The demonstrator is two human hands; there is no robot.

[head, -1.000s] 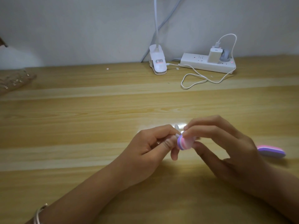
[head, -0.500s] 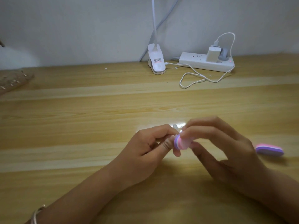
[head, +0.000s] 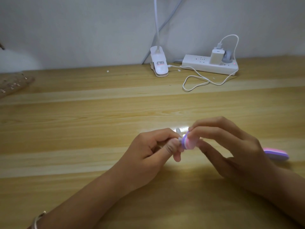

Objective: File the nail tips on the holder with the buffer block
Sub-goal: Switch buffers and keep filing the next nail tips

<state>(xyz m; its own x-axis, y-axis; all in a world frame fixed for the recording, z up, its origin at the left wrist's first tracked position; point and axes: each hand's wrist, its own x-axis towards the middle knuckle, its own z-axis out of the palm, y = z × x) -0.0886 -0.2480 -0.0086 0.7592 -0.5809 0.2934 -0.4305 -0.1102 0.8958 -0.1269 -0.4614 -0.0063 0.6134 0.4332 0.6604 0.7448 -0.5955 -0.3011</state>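
My left hand point(head: 149, 150) pinches a small clear nail-tip holder point(head: 178, 132) between thumb and forefinger; only its pale top shows above my fingers. My right hand point(head: 231, 146) grips a small pink-and-purple buffer block point(head: 187, 142) by its end, fingers curled over it. The block's purple face lies against the holder's tip. Both hands hover just above the wooden table point(head: 82, 129), near its middle.
A second pink-and-purple buffer point(head: 277, 153) lies on the table to the right of my right hand. At the back stand a white clip lamp point(head: 159, 66), a white power strip point(head: 209, 65) with a charger, and a looped white cable point(head: 198, 83). A beaded thing point(head: 11, 83) lies far left.
The buffer block has shifted a little against the holder's tip, tilting between frames. Both hands stay in the same spot.
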